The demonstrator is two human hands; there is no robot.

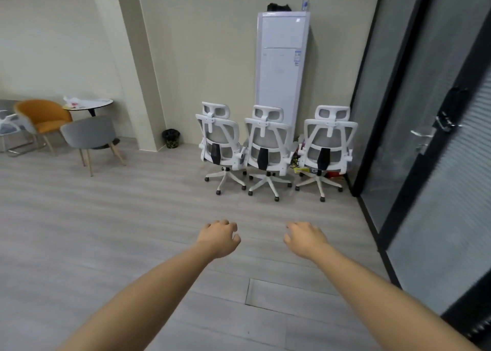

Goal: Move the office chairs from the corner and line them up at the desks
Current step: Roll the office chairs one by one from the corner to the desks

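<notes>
Three white mesh office chairs stand side by side in the corner with their backs to me: the left chair, the middle chair and the right chair. Each has a headrest and a five-star wheeled base. Both my arms reach forward over the bare floor, well short of the chairs. My left hand hangs with loosely curled fingers and holds nothing. My right hand is the same, empty and relaxed. No desk is in view.
A tall white air conditioner stands behind the chairs. A glass partition with a door handle runs along the right. At left are an orange armchair, a grey chair, a round table and a small black bin.
</notes>
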